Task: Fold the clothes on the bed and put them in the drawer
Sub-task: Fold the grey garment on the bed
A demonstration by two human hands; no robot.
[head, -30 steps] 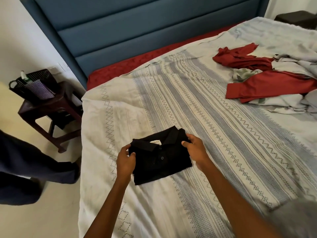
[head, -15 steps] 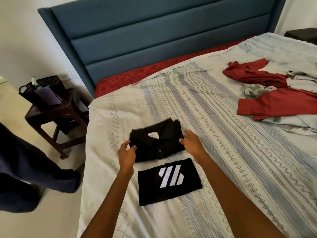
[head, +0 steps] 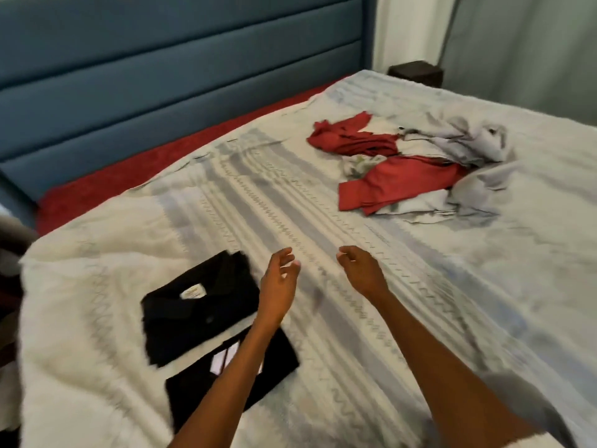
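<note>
Left hand (head: 278, 284) and right hand (head: 361, 270) hover empty, fingers loosely curled, apparently aimed at the unfolded red and grey pile (head: 416, 176) farther up the bed (head: 484, 302), two folded black shirts (head: 197, 305) parked beside the left forearm, awaiting the drawer.

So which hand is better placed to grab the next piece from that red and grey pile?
The right hand. It hangs empty nearer the pile of clothes, which lies far right. The left hand is beside the folded black shirt.
</note>
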